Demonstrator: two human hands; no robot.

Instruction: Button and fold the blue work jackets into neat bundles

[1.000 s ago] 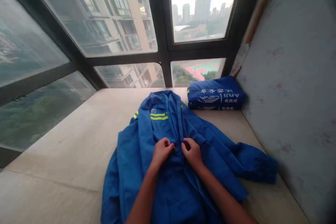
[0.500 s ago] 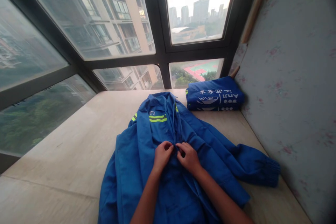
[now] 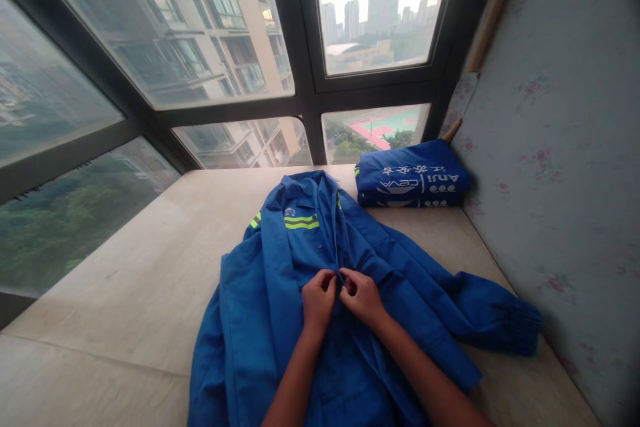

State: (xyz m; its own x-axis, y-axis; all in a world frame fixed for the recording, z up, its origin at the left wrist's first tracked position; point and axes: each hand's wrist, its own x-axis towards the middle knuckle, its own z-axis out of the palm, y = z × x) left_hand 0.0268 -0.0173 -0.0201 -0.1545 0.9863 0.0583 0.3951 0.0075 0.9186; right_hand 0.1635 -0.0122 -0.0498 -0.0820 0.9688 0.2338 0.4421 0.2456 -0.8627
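Note:
A blue jacket with yellow-green reflective stripes lies spread out, its collar toward the window and one sleeve stretched to the right. My left hand pinches the jacket's front edge near the middle. Close beside it on the right, my right hand pinches the same front opening, thumb and fingers together. A small button shows on the placket just above my hands. Whatever lies between the fingertips is too small to make out apart from the cloth.
The jacket rests on a pale stone ledge. At the back right sits a folded blue garment with white lettering, near a flowered wall. Dark window frames border the ledge behind and on the left.
The camera view has shifted slightly. Both hands have moved a little to the right in the picture, still pinching the jacket's front edge.

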